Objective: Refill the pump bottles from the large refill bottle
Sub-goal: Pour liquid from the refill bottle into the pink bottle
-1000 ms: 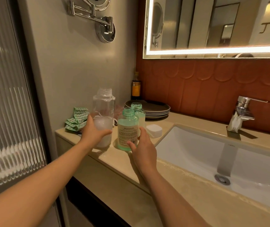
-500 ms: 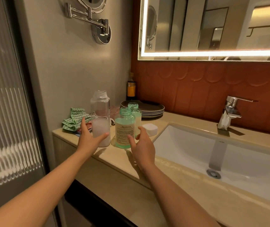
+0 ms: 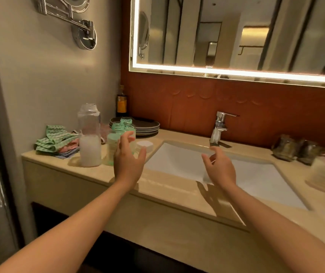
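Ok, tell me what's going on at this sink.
A person stands at the counter, both hands open and holding nothing. The left hand hovers in front of the front green bottle; the right hand is over the sink. The refill bottle stands upright, uncapped, whitish liquid in its lower part. Next to it, that bottle and the rear green bottle stand with open necks, no pumps on. A white cap lies by the sink. Nothing is being poured.

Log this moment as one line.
left hand: open, empty | right hand: open, over sink | refill bottle: upright, uncapped | green bottles: uncapped, beside it
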### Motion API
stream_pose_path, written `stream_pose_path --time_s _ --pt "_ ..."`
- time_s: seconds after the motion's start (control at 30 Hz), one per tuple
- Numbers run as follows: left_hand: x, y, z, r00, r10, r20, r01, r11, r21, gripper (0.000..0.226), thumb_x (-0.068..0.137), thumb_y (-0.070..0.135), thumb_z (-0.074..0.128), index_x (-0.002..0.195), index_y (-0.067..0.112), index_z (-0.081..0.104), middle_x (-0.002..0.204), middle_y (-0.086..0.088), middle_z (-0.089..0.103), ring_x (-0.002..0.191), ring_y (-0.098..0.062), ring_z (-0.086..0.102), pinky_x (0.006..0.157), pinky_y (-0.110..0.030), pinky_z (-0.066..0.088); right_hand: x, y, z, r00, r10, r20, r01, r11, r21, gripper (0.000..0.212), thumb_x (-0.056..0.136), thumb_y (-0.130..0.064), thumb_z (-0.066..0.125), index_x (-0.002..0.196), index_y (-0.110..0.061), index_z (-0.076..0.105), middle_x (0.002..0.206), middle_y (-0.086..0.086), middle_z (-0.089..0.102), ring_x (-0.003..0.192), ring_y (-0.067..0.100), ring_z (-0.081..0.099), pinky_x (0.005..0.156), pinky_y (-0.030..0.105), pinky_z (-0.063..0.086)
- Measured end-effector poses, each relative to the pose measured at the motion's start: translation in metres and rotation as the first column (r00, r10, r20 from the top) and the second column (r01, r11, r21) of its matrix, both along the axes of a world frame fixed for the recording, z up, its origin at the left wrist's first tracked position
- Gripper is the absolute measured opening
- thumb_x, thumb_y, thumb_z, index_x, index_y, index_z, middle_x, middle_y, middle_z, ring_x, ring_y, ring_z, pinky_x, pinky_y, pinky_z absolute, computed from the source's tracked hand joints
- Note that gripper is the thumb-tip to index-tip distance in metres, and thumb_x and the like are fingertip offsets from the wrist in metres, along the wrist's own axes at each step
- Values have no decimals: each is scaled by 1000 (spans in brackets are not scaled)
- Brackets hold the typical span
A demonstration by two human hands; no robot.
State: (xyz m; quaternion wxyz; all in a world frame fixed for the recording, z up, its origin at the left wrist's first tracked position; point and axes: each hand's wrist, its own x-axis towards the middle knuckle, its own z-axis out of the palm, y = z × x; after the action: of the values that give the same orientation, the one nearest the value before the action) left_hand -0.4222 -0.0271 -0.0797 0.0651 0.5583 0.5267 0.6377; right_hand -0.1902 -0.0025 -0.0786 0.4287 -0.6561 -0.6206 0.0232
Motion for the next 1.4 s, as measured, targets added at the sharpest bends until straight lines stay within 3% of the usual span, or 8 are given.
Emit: stream_pose_path --time_s 0.13,0.27,0.37,0.7,0.93,1.17,1.3,1.4 --pt "74 -10 0 978 -197 -68 198 980 20 47 86 19 61 129 20 40 117 4 51 110 -13 47 86 -29 40 52 -49 0 989 -145 10 144 989 38 41 95 -35 50 132 -18 47 89 -2 56 80 13 53 68 27 45" --pt "137 -24 4 934 -339 -109 340 940 -7 49 88 24 61 131 22 38 120 4 51 105 -6 43 92 -33 43 101 -104 0 967 -255 10 253 965 63 38 96 -31 50 131 -16 47 92 -4 55 82 13 54 70 26 46" --pt "177 -36 6 878 -461 -127 462 887 -20 49 86 25 63 129 21 40 117 2 54 103 -9 46 92 -39 44 134 -140 0 939 -342 27 339 938 73 36 96 -31 49 130 -17 48 91 -3 56 81 12 54 67 25 42" --pt "281 -62 4 679 -732 -61 714 677 -176 59 83 31 68 131 19 37 124 -4 51 108 -14 47 83 -27 40 216 -193 2 809 -586 -44 588 804 95 34 96 -32 46 126 -18 48 94 2 57 81 20 55 64 30 43" --pt "368 -55 -9 570 -820 53 793 533 -295 78 73 35 77 136 23 31 131 -3 46 107 -12 43 92 -38 46 293 -176 0 751 -646 -138 657 753 49 57 90 -40 54 139 -16 34 138 7 42 124 25 42 92 40 44" --pt "443 -40 -14 480 -871 106 857 440 -269 108 63 34 84 143 31 11 149 -2 28 133 -24 35 106 -46 36 350 -144 9 768 -612 -188 626 779 19 78 82 -49 64 143 -16 26 144 8 33 131 25 32 102 38 35" --pt "458 -35 -18 519 -851 81 835 484 -262 91 68 24 82 134 26 20 130 -3 49 107 -19 56 76 -26 46 362 -121 19 766 -546 -339 587 809 25 89 76 -52 68 145 -18 24 148 5 30 134 25 31 108 46 31" --pt "456 -34 -16 528 -843 103 833 492 -252 82 67 22 82 128 26 27 110 1 56 89 -13 61 68 -23 48 363 -105 25 726 -491 -481 558 830 -4 88 75 -51 70 143 -21 25 147 4 35 131 26 37 100 42 36"
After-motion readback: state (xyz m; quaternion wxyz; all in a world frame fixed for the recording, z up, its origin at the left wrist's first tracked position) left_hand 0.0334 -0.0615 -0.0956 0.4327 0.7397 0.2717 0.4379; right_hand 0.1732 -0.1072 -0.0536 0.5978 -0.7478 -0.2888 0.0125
